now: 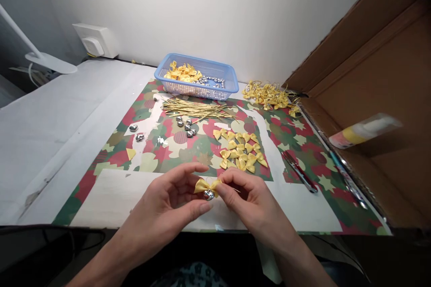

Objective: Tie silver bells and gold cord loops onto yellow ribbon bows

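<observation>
A yellow ribbon bow with a rounded shiny silver charm under its middle is held up above the front of the table. My right hand pinches the bow's right side between thumb and fingertips, and a thin gold strand pokes out by those fingers. Around the left side curves my left hand, its thumb and index finger apart; whether its rear fingers touch the ribbon is hidden. Beyond my hands lie several loose yellow bows, several silver charms and a bundle of gold ties.
At the wall stands a blue basket with bows and silver charms. Finished-looking bows with ties form a pile at back right. Red-handled scissors or snips lie right, beside a cardboard wall bearing a bottle.
</observation>
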`<act>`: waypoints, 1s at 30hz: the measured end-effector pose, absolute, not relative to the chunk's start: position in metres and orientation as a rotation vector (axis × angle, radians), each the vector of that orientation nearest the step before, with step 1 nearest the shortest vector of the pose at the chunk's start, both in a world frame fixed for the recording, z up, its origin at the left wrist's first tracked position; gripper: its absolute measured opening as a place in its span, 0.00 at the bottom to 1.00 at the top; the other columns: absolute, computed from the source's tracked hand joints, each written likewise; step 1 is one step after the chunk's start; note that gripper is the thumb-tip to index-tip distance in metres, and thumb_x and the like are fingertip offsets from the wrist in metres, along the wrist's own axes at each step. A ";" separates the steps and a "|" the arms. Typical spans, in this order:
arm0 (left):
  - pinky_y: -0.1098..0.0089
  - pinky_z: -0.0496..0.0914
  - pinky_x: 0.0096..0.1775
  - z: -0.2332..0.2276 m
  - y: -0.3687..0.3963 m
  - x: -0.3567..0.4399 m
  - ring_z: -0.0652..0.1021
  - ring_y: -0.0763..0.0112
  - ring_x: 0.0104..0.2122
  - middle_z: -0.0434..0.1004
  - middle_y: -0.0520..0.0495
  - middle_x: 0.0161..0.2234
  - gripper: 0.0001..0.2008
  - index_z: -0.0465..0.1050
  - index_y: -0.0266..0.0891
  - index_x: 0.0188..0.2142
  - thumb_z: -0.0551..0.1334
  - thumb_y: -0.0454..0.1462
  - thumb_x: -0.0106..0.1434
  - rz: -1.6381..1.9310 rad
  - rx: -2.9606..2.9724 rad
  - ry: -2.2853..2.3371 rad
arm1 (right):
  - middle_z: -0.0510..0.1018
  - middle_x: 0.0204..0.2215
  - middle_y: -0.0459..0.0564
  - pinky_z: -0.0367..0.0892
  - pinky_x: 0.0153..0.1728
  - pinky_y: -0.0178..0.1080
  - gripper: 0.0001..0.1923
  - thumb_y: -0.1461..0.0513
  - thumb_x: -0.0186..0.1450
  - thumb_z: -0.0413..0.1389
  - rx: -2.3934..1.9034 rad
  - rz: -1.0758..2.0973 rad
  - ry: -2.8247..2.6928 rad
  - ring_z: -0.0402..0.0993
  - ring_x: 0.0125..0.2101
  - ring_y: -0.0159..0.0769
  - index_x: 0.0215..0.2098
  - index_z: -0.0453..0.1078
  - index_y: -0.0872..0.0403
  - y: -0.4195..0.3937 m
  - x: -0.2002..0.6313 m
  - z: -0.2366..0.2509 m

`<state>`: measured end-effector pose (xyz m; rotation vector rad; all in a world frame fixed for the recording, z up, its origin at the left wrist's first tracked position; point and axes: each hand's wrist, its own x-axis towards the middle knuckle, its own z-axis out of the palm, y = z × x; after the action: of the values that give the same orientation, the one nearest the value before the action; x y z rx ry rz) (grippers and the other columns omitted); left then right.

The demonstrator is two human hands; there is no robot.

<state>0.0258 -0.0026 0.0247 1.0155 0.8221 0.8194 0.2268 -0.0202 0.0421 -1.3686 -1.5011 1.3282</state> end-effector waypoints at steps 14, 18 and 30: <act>0.66 0.78 0.46 0.035 0.003 0.024 0.84 0.62 0.41 0.86 0.45 0.40 0.21 0.77 0.43 0.53 0.75 0.33 0.60 0.806 0.996 0.811 | 0.69 0.27 0.44 0.57 0.29 0.34 0.17 0.51 0.72 0.57 -1.311 1.364 -1.415 0.61 0.29 0.31 0.33 0.73 0.55 -0.020 0.225 0.039; 0.69 0.78 0.45 0.036 0.002 0.027 0.83 0.65 0.41 0.86 0.47 0.38 0.19 0.78 0.42 0.50 0.75 0.32 0.60 0.820 0.987 0.772 | 0.70 0.27 0.44 0.57 0.30 0.34 0.16 0.52 0.72 0.57 -1.297 1.335 -1.417 0.62 0.29 0.31 0.32 0.73 0.55 -0.023 0.224 0.041; 0.77 0.78 0.42 0.033 -0.011 0.021 0.84 0.69 0.40 0.85 0.52 0.37 0.13 0.81 0.46 0.45 0.73 0.31 0.62 0.898 1.187 0.936 | 0.72 0.33 0.46 0.63 0.30 0.34 0.15 0.54 0.75 0.53 -1.266 1.178 -1.424 0.64 0.26 0.28 0.50 0.78 0.51 -0.040 0.234 0.045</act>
<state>0.0210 -0.0115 0.0325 1.1867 0.9363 0.8981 0.2344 -0.0396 0.0446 -1.2663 -1.4240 1.1776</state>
